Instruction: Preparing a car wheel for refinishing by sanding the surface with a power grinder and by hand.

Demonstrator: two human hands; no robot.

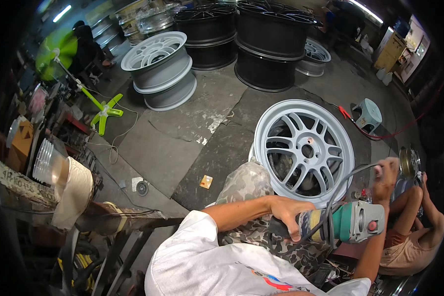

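Note:
My left hand [288, 217] is wrapped around the taped body of a teal corded power tool [357, 222], held over my lap. Its grey end has a red round button and faces right. A grey cord [332, 204] loops around the tool's body. From there it arcs up to my right hand [387, 177], raised to the right, whose slightly blurred fingers are closed on it. The tool's far end is hidden by my left hand. Just beyond my knees a grey spoked wheel rim [306, 150] lies face up, apparently on another rim.
Stacked grey rims [160, 74] and black rims [269, 44] stand farther back. A green fan [103, 113] is at left, near a bench with a white paper-like roll [76, 192]. Another person [414, 237] sits close at right. A stool [369, 114] stands beside a red hose [380, 136].

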